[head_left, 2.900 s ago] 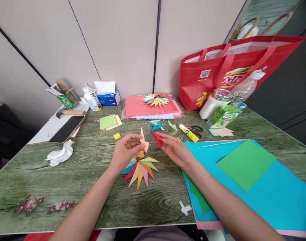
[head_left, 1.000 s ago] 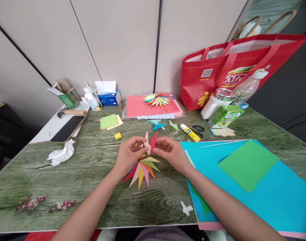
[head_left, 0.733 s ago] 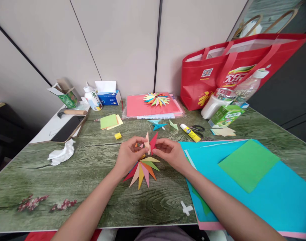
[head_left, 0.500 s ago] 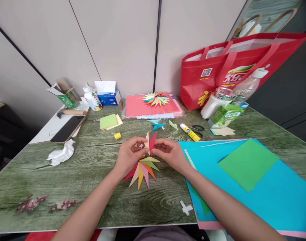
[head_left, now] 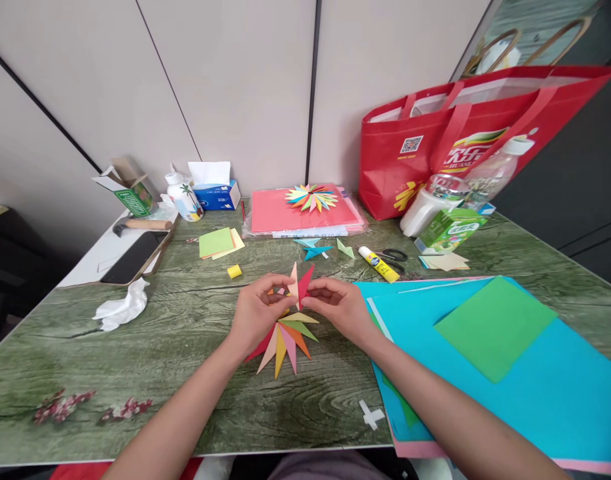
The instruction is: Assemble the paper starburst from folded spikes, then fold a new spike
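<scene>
My left hand (head_left: 259,307) is closed on a pale peach folded paper piece (head_left: 294,280), pinched between thumb and fingers. In my right hand (head_left: 339,303) is a red folded paper piece (head_left: 304,285), its inner edge against the peach one. Just below them a many-coloured paper star (head_left: 285,343) of pointed folded pieces shows, in red, peach, yellow, pink, orange and green; its upper left part is hidden behind my left hand. Loose blue folded pieces (head_left: 315,253) and a light green folded piece (head_left: 344,248) lie beyond my hands.
A glue stick (head_left: 379,264) and black scissors (head_left: 396,255) lie beyond my right hand, the yellow cap (head_left: 234,271) to the left. Large blue sheets (head_left: 465,373) cover the right side. A finished paper star (head_left: 311,198) rests on packed red paper (head_left: 270,212). A red bag (head_left: 395,167) stands behind.
The red folded piece has shifted slightly closer to the peach one, and the two now meet along their edges. Both hands stay nearly in place.
</scene>
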### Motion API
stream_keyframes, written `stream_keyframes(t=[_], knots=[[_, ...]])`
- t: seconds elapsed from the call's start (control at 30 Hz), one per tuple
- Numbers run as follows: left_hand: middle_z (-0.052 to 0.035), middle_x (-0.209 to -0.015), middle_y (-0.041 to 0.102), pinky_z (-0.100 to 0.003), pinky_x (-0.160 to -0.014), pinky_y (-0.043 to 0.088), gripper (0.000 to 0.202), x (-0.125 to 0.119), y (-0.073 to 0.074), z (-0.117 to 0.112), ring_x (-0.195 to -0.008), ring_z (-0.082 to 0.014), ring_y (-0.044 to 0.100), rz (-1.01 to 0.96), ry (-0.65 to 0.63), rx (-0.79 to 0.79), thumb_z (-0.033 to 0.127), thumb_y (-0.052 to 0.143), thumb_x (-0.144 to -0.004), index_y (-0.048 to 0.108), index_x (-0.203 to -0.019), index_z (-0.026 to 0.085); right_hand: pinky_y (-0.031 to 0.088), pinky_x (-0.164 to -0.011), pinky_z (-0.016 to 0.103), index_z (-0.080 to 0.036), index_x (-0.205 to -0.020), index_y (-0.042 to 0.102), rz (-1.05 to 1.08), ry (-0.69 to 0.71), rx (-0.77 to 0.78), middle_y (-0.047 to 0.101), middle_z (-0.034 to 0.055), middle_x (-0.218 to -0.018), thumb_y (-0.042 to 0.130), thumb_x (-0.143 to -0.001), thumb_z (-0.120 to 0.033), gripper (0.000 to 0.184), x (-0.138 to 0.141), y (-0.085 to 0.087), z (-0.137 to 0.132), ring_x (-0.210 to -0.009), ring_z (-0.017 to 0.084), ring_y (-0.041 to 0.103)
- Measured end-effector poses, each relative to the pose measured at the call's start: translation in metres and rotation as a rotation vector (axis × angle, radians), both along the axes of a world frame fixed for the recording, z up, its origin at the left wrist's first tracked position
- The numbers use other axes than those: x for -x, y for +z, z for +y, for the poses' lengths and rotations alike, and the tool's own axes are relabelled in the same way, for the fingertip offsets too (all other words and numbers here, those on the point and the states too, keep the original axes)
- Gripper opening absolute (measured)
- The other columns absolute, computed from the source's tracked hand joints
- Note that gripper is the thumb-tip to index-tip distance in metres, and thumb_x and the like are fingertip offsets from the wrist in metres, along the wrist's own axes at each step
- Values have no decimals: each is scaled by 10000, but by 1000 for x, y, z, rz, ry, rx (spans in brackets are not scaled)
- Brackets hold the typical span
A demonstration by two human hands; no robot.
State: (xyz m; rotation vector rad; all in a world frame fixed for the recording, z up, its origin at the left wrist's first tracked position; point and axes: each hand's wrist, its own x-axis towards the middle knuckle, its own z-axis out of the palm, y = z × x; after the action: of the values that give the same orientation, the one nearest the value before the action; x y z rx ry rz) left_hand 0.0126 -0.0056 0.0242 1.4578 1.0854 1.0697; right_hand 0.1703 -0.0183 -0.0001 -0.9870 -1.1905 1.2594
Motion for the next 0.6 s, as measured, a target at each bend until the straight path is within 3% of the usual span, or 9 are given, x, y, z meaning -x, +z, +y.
stream_keyframes(t=[0.33,0.43,0.5,0.6], knots=[[-29,-845,634,-248,-642,512,303,-4,-1,0,-741,-141,607,-41,23,-49,144,675,-620,588,-910,166,533,-704,320,-182,-783,582,-67,-44,-65,651,27,-768,693,-631,-298,221,3,-1,-3,-718,157,622],[-22,-813,642,-276,-676,517,361,-5,-1,0,-744,-149,616,-85,17,-72,130,673,-625,582,-971,182,533,-726,320,-191,-846,559,-126,-121,-162,637,32,-818,677,-660,-260,231,3,-3,-5,-750,157,621],[-37,-820,643,-288,-688,517,235,-5,0,-1,-754,-160,617,-50,15,-133,141,666,-642,635,-873,172,529,-747,321,-204,-925,547,-182,-175,-261,631,36,-873,654,-690,-219,258,2,-2,-6,-795,159,620],[-48,-818,650,-276,-682,508,78,-2,1,-3,-772,-164,613,85,57,-350,145,637,-685,678,-742,177,512,-784,332,-218,-957,576,-363,-225,-471,634,44,-912,578,-755,-152,213,-1,3,-10,-866,165,607]])
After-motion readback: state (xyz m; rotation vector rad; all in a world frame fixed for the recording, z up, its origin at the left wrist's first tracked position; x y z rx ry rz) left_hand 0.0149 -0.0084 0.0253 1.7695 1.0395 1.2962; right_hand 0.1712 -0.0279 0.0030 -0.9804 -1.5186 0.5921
